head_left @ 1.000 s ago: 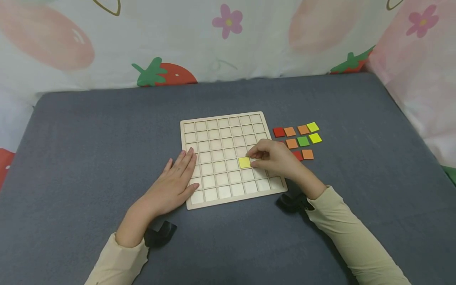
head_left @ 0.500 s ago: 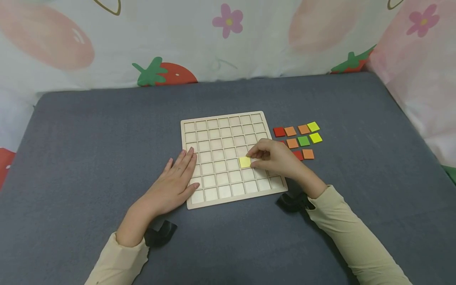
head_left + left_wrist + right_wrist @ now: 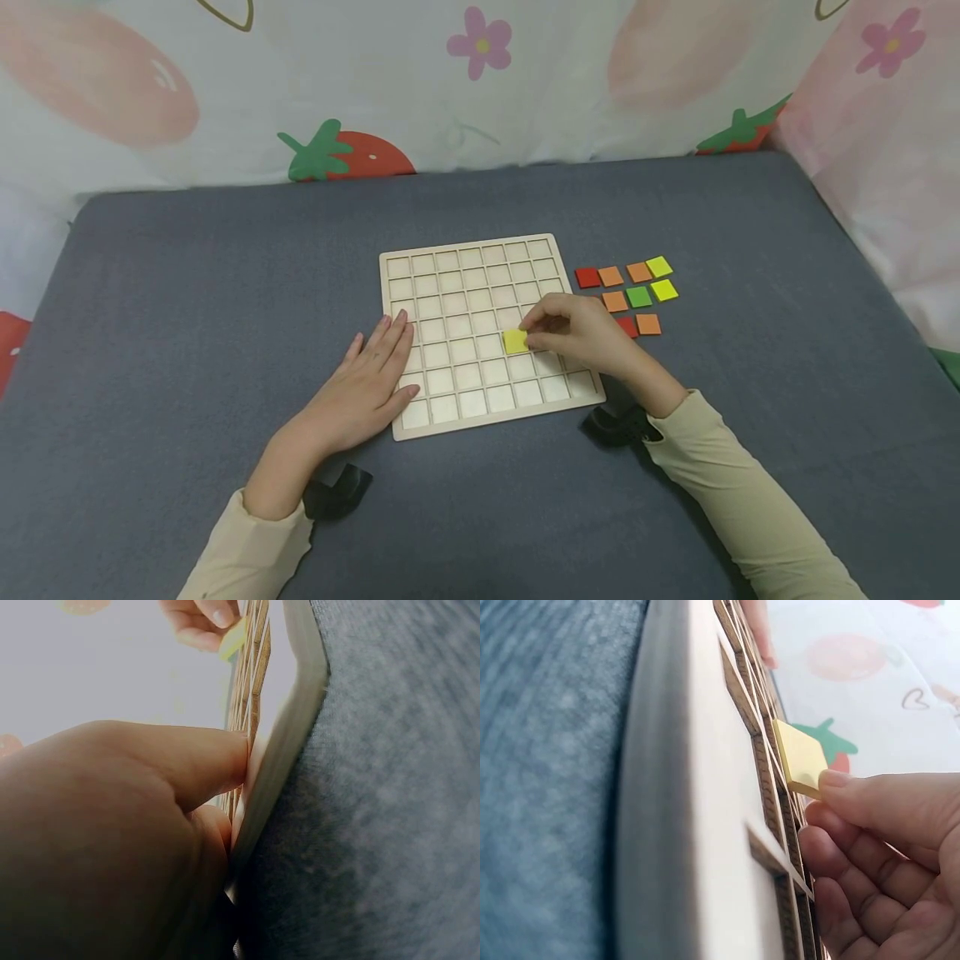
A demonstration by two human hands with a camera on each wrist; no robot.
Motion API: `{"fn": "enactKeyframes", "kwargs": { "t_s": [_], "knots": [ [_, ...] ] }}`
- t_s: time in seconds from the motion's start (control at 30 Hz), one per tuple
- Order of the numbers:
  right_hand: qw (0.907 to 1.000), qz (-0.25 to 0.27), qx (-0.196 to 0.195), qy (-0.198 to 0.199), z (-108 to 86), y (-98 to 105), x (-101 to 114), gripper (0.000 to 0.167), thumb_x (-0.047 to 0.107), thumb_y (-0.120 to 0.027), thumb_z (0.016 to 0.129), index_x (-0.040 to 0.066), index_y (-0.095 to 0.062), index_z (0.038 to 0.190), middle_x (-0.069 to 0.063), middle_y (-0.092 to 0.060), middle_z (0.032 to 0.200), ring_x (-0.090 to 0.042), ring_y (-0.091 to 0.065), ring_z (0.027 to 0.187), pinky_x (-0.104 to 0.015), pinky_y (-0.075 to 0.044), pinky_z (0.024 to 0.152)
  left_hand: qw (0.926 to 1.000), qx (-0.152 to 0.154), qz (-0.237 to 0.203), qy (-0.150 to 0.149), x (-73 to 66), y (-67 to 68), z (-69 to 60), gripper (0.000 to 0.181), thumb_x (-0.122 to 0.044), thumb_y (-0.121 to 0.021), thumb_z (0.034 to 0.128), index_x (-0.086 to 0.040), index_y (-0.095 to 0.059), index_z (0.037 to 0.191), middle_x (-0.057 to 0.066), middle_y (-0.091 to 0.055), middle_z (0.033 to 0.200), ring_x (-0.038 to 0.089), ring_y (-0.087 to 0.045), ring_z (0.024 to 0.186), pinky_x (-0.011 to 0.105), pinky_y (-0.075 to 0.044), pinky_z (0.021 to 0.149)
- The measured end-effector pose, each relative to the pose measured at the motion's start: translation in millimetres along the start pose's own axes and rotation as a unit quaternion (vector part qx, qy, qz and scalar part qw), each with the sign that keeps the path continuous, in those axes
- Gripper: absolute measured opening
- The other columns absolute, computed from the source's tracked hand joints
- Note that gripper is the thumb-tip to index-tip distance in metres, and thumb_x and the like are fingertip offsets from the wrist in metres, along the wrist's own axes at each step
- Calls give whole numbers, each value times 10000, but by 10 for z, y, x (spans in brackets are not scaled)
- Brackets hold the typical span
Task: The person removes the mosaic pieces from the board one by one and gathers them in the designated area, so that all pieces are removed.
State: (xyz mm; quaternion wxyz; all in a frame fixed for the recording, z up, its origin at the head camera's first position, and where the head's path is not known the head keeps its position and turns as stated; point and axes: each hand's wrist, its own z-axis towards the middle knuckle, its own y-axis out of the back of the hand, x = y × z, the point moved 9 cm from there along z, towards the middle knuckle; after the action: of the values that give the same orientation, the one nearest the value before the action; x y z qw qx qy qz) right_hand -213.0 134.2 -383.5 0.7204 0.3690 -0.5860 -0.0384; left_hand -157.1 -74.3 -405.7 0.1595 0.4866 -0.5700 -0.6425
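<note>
A pale wooden grid board (image 3: pixel 450 423) lies flat on the table, divided into many square recesses. My right hand (image 3: pixel 577 333) pinches a yellow square tile (image 3: pixel 514 341) between thumb and fingers over the board's right-centre cells. In the right wrist view the yellow tile (image 3: pixel 799 756) stands slightly proud of the grid, tilted, its near corner at the thumb. My left hand (image 3: pixel 367 387) rests with straight, spread fingers on the board's left edge. Its thumb (image 3: pixel 217 759) touches the rim in the left wrist view.
Right of the board lie loose tiles: red (image 3: pixel 587 277), several orange (image 3: pixel 648 324), green (image 3: pixel 638 297) and yellow (image 3: pixel 663 290). My right hand partly covers some red ones. The grey cloth-covered table (image 3: pixel 225 275) meets a patterned curtain (image 3: pixel 540 100) at the back.
My right hand shifts very slightly, and the yellow tile stays over nearly the same spot, its tilt a little different. My left hand and the loose tiles stay put.
</note>
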Motion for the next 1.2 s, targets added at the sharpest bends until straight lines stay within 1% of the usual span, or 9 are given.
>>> {"fn": "enactKeyframes", "kwargs": {
  "t_s": [0.13, 0.37, 0.47, 0.67, 0.83, 0.97, 1.07, 1.2],
  "knots": [
    [9998, 178, -63, -76, 1, 5, 2, 89, 29, -725, 815, 36, -700, 900, -39, -671, 846, -145, -628, 753, -270, -522, 682, 10000, -6, -10, 9, -1, 0, 3, 673, -287, -415, 1011, 23, -68, 1497, 147, 10, 1573, 284, 43, 1436, 530, -31, 1120],
    [9993, 253, -249, -69, 3, 20, 10, 41, 24, -724, 815, 30, -707, 851, -38, -674, 805, -149, -606, 709, -238, -500, 642, 10000, 0, -13, 28, 13, -11, 11, 681, -287, -424, 1007, 22, -68, 1498, 146, 13, 1573, 281, 49, 1436, 532, -27, 1119],
    [9991, 306, -271, -91, 3, 22, 16, 38, 25, -724, 815, 26, -709, 850, -42, -676, 800, -152, -607, 702, -237, -500, 636, 10000, 31, 7, 48, 17, -15, 12, 684, -293, -423, 1007, 18, -62, 1499, 141, 20, 1574, 269, 60, 1435, 528, -24, 1121],
    [9984, 433, -290, -221, -7, 36, 18, 32, 13, -712, 822, 13, -710, 854, -52, -678, 806, -151, -609, 710, -233, -496, 632, 10000, 1, -9, 6, 3, -4, 12, 681, -282, -429, 1005, 29, -73, 1495, 150, 13, 1572, 285, 48, 1435, 528, -23, 1121],
    [9980, 509, -289, -236, -11, 55, 11, 33, 14, -708, 825, 14, -713, 857, -55, -682, 811, -161, -613, 719, -239, -499, 643, 10000, 1, 2, 5, 5, -3, 13, 678, -278, -426, 1007, 30, -71, 1495, 148, 15, 1573, 289, 46, 1435, 525, -21, 1122],
    [9984, 392, -343, -226, -15, 91, 5, 36, 31, -716, 823, 25, -720, 858, -46, -685, 804, -164, -617, 726, -247, -496, 650, 10000, -24, -1, -9, 4, -1, 11, 676, -279, -427, 1006, 29, -76, 1495, 148, 9, 1573, 289, 42, 1435, 526, -25, 1121],
    [9985, 264, -413, -236, -22, 127, 2, 39, 43, -722, 820, 38, -724, 858, -35, -686, 801, -159, -613, 726, -249, -483, 633, 10000, -27, -10, -9, 0, 1, 9, 677, -283, -426, 1005, 26, -76, 1496, 146, 8, 1573, 287, 42, 1435, 525, -25, 1121],
    [9983, 232, -447, -302, -28, 158, -13, 41, 51, -724, 820, 43, -723, 860, -34, -685, 808, -161, -604, 722, -248, -463, 605, 10000, -4, -14, -4, -5, 3, 8, 676, -283, -423, 1007, 26, -73, 1496, 145, 13, 1573, 287, 45, 1435, 524, -23, 1122]
  ]
}}
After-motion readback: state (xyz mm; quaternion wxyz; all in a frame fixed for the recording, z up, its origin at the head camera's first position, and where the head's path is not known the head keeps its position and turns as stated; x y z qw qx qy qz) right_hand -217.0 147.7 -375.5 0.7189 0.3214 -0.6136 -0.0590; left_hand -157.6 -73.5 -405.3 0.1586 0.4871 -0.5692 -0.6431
